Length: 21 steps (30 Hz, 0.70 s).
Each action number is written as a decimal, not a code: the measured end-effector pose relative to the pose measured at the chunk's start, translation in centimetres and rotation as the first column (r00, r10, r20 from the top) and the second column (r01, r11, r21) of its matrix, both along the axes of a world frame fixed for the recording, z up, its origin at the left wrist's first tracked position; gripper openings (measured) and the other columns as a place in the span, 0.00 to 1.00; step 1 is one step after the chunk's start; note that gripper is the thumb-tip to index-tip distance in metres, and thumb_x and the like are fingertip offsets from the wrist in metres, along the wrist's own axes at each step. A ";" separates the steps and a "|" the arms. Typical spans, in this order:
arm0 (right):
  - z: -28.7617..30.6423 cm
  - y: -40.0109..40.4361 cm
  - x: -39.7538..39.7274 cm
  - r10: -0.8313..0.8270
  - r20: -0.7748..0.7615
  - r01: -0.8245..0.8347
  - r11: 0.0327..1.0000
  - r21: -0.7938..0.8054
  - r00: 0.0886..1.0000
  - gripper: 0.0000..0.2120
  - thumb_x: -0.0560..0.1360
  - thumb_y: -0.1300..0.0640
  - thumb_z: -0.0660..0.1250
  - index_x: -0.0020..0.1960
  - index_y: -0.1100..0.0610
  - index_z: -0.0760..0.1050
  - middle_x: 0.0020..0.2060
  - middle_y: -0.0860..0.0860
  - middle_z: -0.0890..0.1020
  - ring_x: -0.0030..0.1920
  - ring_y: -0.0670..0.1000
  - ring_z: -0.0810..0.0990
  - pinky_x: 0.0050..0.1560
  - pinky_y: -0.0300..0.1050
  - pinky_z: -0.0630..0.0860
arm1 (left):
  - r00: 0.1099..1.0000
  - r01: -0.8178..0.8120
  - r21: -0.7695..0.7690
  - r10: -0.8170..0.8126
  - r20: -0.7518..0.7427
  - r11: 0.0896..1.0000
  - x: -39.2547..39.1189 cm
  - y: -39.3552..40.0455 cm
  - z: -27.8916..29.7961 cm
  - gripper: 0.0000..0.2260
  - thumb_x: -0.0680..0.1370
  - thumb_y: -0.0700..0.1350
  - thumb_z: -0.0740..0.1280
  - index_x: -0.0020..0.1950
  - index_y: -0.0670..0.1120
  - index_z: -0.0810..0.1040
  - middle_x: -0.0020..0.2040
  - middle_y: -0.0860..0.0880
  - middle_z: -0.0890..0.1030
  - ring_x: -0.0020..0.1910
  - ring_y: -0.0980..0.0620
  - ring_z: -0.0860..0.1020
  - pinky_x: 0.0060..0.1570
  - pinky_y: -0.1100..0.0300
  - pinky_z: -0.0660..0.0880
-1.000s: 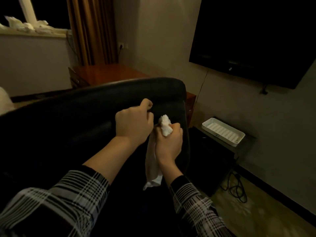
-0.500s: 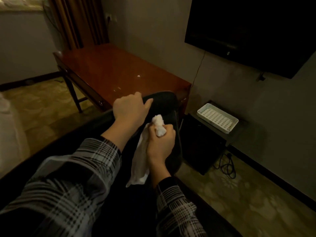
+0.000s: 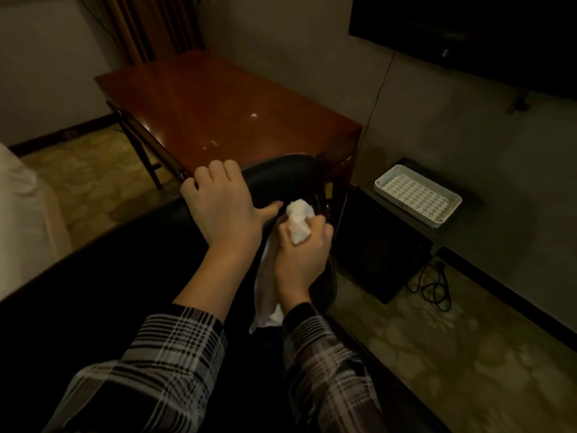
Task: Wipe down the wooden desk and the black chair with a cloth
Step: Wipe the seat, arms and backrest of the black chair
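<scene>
White cloth (image 3: 299,225) is gripped in the curled right hand (image 3: 301,254) at frame centre. Black chair (image 3: 281,176) is steadied by the left hand (image 3: 223,210), fingers bent over its top edge. Firm, overlapping strokes are advised.

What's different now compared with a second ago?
The view tipped down, so the wooden desk top shows more fully behind the black chair. The left hand slid along the chair's top edge. Unchanged: the right hand grips the bunched white cloth against the chair.
</scene>
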State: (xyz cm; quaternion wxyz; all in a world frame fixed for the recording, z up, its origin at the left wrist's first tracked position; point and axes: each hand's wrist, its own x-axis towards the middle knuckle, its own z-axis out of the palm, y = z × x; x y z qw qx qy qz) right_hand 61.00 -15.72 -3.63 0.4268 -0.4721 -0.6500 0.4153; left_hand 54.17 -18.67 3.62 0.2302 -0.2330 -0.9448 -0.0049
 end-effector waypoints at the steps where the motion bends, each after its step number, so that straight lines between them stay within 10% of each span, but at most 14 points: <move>1: 0.1 1.0 0.2 0.002 0.007 -0.002 1.000 -0.017 1.000 0.12 0.71 0.52 0.68 0.42 0.55 0.65 0.44 0.50 0.70 0.44 0.53 0.72 0.41 0.46 0.67 | 1.000 -0.001 0.009 0.001 0.001 1.000 0.1 0.2 -0.1 0.36 0.62 0.73 0.66 0.51 0.43 0.69 0.47 0.45 0.73 0.48 0.44 0.71 0.50 0.52 0.67; 12: -0.7 4.3 -0.7 -0.356 -0.099 0.309 0.894 -0.324 0.929 0.12 0.74 0.52 0.67 0.51 0.58 0.70 0.48 0.52 0.73 0.45 0.51 0.73 0.43 0.42 0.64 | 0.997 0.069 0.112 -0.070 0.008 0.991 0.0 0.4 -0.7 0.37 0.63 0.70 0.68 0.58 0.43 0.71 0.53 0.43 0.75 0.54 0.42 0.71 0.56 0.50 0.64; 21: -6.0 1.9 3.6 -0.115 0.029 0.118 0.938 -0.327 0.993 0.11 0.74 0.50 0.64 0.45 0.56 0.64 0.48 0.55 0.72 0.49 0.56 0.74 0.47 0.47 0.66 | 0.996 0.078 0.152 -0.084 0.033 0.985 0.5 -0.8 -0.3 0.39 0.64 0.70 0.69 0.64 0.44 0.70 0.59 0.44 0.73 0.59 0.42 0.69 0.59 0.48 0.62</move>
